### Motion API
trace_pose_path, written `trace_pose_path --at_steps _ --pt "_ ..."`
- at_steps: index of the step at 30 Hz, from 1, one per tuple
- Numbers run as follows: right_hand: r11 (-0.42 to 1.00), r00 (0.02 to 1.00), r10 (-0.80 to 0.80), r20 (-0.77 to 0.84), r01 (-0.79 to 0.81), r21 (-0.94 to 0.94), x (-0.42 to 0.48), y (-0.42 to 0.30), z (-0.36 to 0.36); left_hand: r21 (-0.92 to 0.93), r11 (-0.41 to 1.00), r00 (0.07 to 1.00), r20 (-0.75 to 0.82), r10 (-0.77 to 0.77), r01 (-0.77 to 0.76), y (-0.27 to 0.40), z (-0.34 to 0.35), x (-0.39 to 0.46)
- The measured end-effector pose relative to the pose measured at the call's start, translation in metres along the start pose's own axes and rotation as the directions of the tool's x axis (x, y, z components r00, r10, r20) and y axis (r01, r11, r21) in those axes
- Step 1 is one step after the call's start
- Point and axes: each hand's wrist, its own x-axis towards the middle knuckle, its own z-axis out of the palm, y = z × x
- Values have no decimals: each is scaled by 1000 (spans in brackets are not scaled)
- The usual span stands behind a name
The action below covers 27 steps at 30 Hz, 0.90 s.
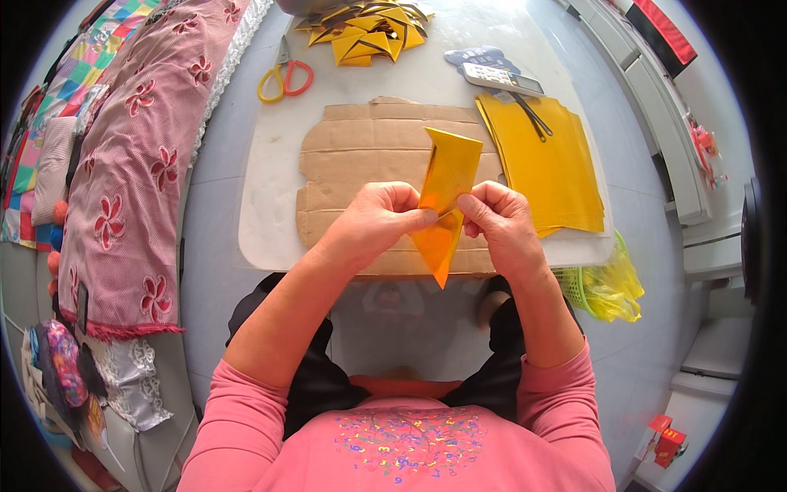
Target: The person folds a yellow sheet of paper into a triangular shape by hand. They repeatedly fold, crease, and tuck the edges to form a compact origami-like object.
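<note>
Between my two hands is a folded strip of shiny gold paper [452, 163], slanted over a flat piece of brown cardboard [363, 157]. Its lower end tapers to a point near the table's front edge. My left hand [393, 212] pinches the strip's left side between thumb and forefinger. On the opposite side, my right hand [495, 215] grips the right edge near mid-length, thumb on top. The fingertips behind the paper are partly hidden. A stack of flat gold paper sheets [553, 172] lies to the right of the cardboard.
Folded gold paper pieces [381, 34] are heaped at the table's far side. Scissors [284, 74] with yellow and red handles lie at left. A white remote control [501, 79] rests above the stack. Below the table's right corner stands a green basket [572, 286] with a yellow plastic bag [615, 283].
</note>
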Motion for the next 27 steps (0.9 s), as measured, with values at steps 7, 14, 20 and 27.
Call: trace_pose_path --at_steps 7,14,20,27 --pt "999 998 -31 -53 32 25 0 -1 -4 43 999 1000 -4 7 -6 3 0 -5" --pt "975 998 46 -45 -36 217 4 -4 -14 -75 991 994 -27 107 -108 12 4 -5" --pt "885 986 128 105 -162 437 3 -1 -20 114 948 951 120 284 -297 7 2 -11" --pt "854 972 149 180 -219 472 3 2 -21 380 745 836 224 501 -549 7 0 -12"
